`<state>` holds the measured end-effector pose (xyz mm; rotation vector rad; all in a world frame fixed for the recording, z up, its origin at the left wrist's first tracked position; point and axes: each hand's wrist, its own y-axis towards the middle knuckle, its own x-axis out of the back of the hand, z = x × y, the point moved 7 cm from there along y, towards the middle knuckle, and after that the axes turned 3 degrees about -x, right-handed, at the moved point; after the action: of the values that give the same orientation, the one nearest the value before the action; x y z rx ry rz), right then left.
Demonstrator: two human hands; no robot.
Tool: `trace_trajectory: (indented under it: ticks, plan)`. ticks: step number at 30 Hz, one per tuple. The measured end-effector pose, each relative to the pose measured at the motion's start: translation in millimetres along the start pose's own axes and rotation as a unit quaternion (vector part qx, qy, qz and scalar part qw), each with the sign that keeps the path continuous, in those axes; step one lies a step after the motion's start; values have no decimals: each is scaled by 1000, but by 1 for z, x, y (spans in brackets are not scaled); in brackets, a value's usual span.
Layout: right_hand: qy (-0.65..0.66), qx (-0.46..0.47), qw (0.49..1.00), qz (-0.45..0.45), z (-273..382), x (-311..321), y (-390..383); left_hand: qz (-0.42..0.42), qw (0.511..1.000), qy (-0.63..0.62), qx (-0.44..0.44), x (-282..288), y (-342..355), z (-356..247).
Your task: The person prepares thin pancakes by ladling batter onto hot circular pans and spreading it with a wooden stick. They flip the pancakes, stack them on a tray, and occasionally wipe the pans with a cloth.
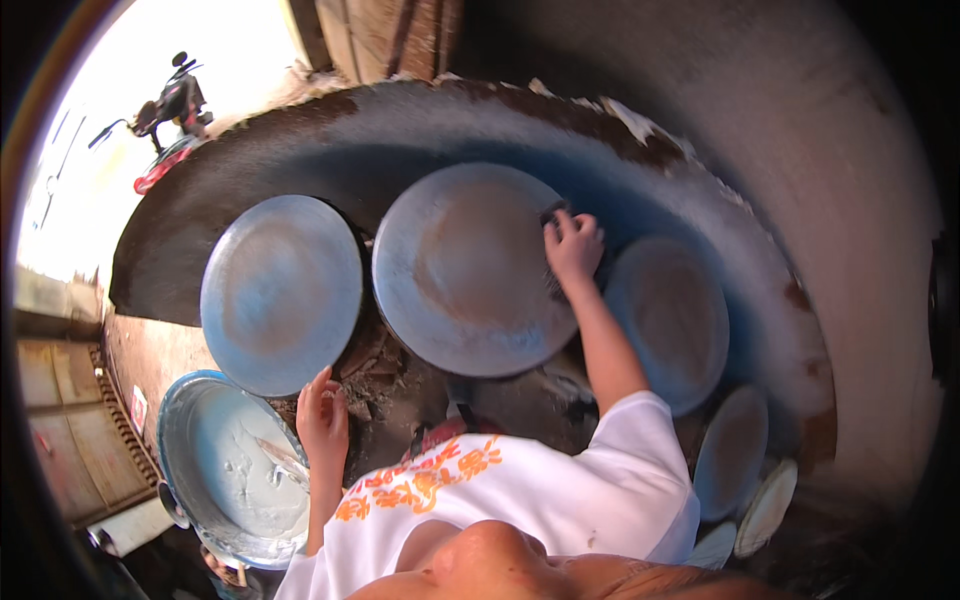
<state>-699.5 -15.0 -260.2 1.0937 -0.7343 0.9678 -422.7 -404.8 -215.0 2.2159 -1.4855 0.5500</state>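
Note:
Ahead of me lies a large round griddle plate (440,270), grey-blue with a brownish middle. My right hand (575,248) reaches over its right edge. The fingers are closed on a dark pad (551,212) that touches the plate; the hand hides most of it. A second round griddle plate (282,290) sits to the left. My left hand (322,412) is near its lower edge, fingers loosely bent with nothing visible in them. Just left of that hand stands a blue-rimmed basin (168,440) of thick whitish batter, with a pale flat tool (284,460) resting in it.
More round plates stand at the right, one large plate (668,325) and a smaller plate (732,452) below it. A curved, rough-edged wall (660,190) wraps round the plates. A red and black scooter (175,115) stands in bright light at the far left.

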Motion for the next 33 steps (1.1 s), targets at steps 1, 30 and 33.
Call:
trace_trajectory:
  ticks: [1,30,33]
  plan:
    - [-38,-18,999,11,4,-20,35,-17,1000,2,2,2,2,8]
    - [225,491,841,-27,571,-194,-69,-395,847,144,324,194,-253,139]
    - [253,565,769,158,624,-172,-166,-386,835,142,365,201,-235,118]
